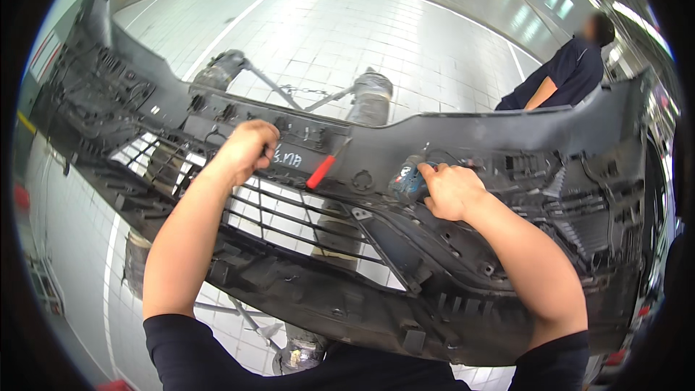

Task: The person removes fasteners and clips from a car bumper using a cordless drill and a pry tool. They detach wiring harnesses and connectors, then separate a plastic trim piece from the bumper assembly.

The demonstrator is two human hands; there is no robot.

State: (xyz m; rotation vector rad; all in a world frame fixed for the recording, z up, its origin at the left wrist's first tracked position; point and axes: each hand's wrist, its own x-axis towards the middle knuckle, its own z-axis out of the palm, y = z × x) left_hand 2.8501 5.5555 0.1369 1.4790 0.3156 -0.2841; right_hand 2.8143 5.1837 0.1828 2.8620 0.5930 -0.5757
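Note:
A large black car bumper [463, 130] lies with its ribbed inner side up across the view in front of me. My right hand [455, 192] is wrapped round a blue and black cordless drill [404, 179], held over the bumper's right half. Above the upper middle, my left hand [250, 148] has its fingers curled together; whatever they hold, if anything, is hidden. Between the two hands a screwdriver [321, 171] with a red handle lies on the bumper, its shaft slanting away to the right. White handwriting marks the plastic beside my left hand.
Padded stand posts [373, 94] joined by metal bars and a chain hold the bumper off the tiled floor [304, 22]. Slatted grille openings [275, 217] run through its middle. A person in dark clothes [565, 72] is beyond its far right edge.

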